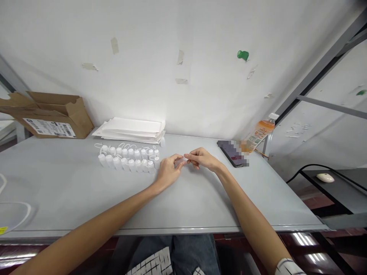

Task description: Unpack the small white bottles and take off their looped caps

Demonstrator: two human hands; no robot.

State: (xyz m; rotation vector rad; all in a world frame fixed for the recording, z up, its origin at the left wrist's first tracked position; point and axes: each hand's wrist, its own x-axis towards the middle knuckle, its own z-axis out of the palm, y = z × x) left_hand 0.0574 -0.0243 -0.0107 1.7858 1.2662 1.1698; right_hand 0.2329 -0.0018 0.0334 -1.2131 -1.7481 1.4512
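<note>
My left hand (167, 170) and my right hand (202, 158) meet over the middle of the grey table (200, 198). Both pinch one small clear-white piece (181, 162) between their fingertips; I cannot make out what it is. Just left of my left hand stand two rows of several small white bottles (129, 158) with looped caps. Behind the bottles lies a stack of white sheets (132, 130) against the wall.
An open cardboard box (48, 114) sits at the back left. A dark phone (233, 152) lies to the right of my hands, with an orange drink bottle (259, 135) leaning behind it. A computer mouse (325, 177) rests on a lower black desk at the right. Clear plastic (11, 215) lies at the near left.
</note>
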